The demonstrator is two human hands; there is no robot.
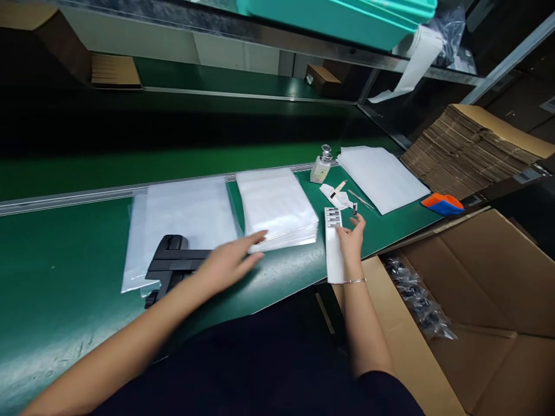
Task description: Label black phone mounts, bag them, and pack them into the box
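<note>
My left hand [228, 261] reaches flat over the green table, fingers apart, its fingertips touching the near edge of a stack of white foam bags [277, 207]. Just left of it a black plastic part [171, 267] lies on a clear plastic bag [182, 222]. My right hand [352, 241] rests on a white label strip [333, 245] with dark stickers at its far end, and the fingertips pinch something small and dark at the strip's upper right.
A small glass bottle [321, 164], a folded white cloth [336, 196], tweezers [361, 200] and another white sheet stack [381, 176] lie behind. An orange-blue scraper [443, 203] sits at the right edge. Flattened cardboard [470, 150] and an open carton [477, 300] with bagged black parts stand on the right.
</note>
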